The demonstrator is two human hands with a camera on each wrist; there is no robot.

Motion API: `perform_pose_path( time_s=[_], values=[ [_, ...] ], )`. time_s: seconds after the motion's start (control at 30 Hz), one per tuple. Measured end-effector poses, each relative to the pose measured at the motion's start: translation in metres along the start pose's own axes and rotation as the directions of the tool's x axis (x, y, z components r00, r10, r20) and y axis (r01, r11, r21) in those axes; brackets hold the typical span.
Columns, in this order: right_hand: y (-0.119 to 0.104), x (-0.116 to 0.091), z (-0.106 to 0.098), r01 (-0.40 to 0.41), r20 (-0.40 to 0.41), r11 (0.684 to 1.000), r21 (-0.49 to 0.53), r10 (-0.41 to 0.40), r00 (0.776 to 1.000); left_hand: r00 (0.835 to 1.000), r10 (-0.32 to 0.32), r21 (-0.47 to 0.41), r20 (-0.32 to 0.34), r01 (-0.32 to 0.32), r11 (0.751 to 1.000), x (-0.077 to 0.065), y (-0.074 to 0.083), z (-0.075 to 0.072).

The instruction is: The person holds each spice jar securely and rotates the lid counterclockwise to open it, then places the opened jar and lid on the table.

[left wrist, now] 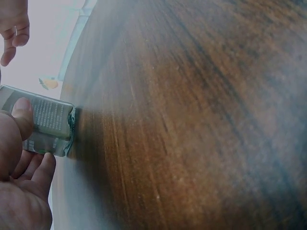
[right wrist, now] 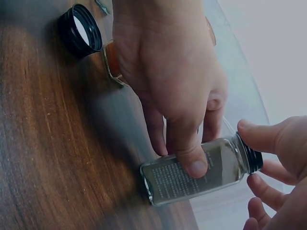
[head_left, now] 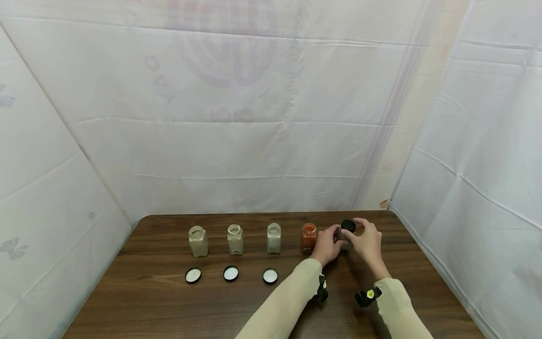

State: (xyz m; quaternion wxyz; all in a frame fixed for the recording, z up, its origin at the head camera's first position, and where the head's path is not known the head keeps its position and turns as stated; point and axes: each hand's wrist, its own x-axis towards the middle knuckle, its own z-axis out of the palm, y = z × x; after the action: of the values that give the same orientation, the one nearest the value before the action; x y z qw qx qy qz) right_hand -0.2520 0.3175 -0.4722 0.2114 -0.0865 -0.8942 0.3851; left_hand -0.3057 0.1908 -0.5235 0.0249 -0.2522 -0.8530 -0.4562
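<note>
My left hand [head_left: 327, 246] grips the body of a square glass spice jar [right wrist: 165, 183], which stands at the right end of a row on the table. Printed text shows on the jar's label, and greyish contents show through the glass. A black lid [head_left: 348, 225] sits on its mouth. My right hand [head_left: 367, 241] holds this lid between thumb and fingers. Just left of my left hand stands a lidless jar of orange-red spice [head_left: 308, 238]. Another black lid [right wrist: 80, 31] lies near that jar in the right wrist view; my left arm hides it in the head view.
Three lidless jars with pale contents, a left one [head_left: 198, 241], a middle one [head_left: 235, 240] and a right one [head_left: 274, 238], stand farther left. In front lie their upturned lids [head_left: 193, 275]. White sheeting [head_left: 254, 141] surrounds the dark wooden table [head_left: 169, 306].
</note>
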Motion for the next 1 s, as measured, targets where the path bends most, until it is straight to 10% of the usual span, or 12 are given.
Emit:
perform_pose_path(
  time_s=[1.0],
  values=[
    [-0.0016, -0.0017, -0.0042, -0.066, 0.097, 0.997, -0.03, 0.068, 0.993, 0.999, 0.042, 0.042, -0.019, -0.041, 0.998, 0.0022, -0.004, 0.0023]
  ],
)
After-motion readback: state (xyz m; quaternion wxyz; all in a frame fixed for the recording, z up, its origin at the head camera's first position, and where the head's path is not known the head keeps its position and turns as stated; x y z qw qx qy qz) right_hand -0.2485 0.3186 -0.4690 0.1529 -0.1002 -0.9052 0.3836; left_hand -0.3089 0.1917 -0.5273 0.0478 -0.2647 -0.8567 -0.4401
